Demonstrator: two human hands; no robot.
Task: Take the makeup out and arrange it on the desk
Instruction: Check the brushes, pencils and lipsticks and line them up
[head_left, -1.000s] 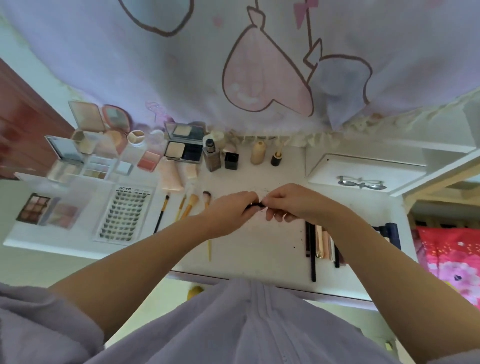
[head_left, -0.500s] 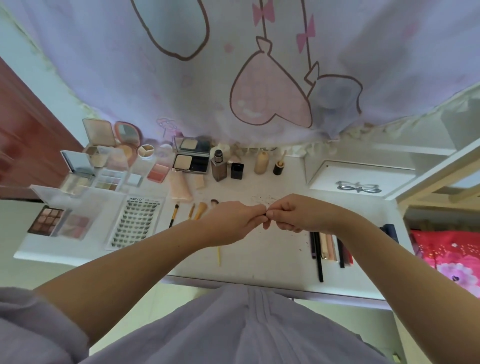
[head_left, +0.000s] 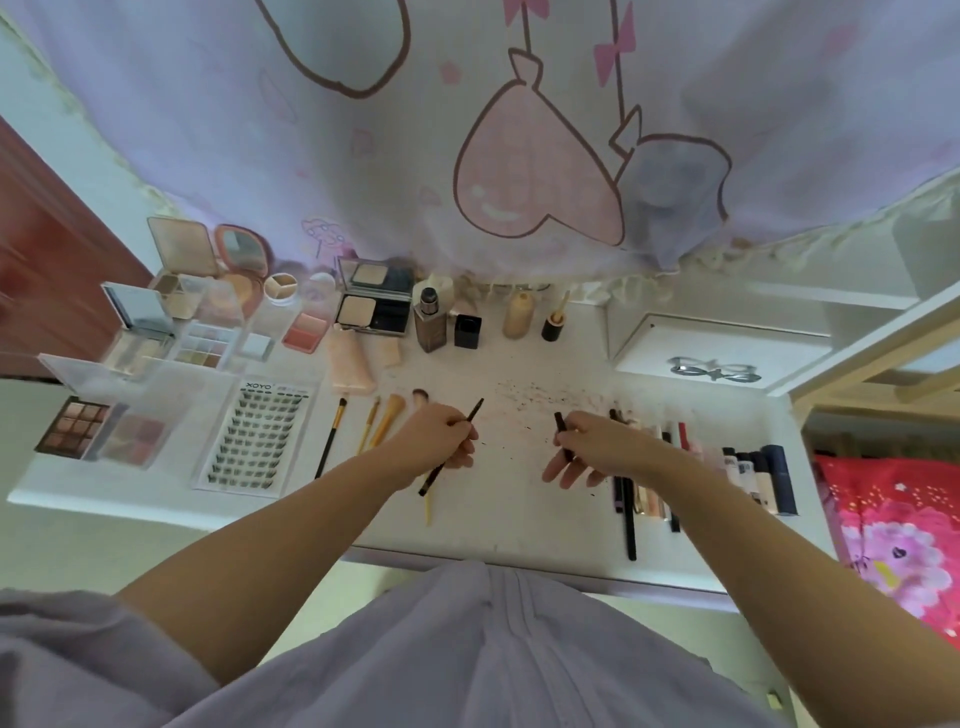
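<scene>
Both hands are low over the middle of the white desk (head_left: 519, 535), apart from each other. The left hand (head_left: 439, 439), centre-left of the frame, has its fingers curled round a thin dark eyeliner pencil (head_left: 451, 447), tip pointing up and to the right, tail slanting down toward the near edge. The right hand (head_left: 592, 449), centre-right, pinches a short dark cap (head_left: 562, 428) between thumb and forefinger, its other fingers loosely spread below. Cap in one hand, pencil in the other: my read is that the pencil is uncapped on purpose, perhaps to check the tip before it takes its spot.

The layout looks sorted by kind. Makeup brushes (head_left: 387, 423) lie side by side just left of the left hand. A row of pencils and lip products (head_left: 670, 467) runs along the right of the frame, which is likely where this pencil belongs. Palettes and compacts (head_left: 208, 332) crowd the upper left, and foundation bottles (head_left: 430, 325) stand at the back by the curtain (head_left: 519, 130). Dark flecks (head_left: 540, 392) dot the desktop between the hands.

As for writing, the false-lash card (head_left: 257, 436) at the left reads "XOYO" along its top edge; the smaller print beside it is too small to make out. A white box (head_left: 691, 343) at the upper right carries a silver bow emblem.
</scene>
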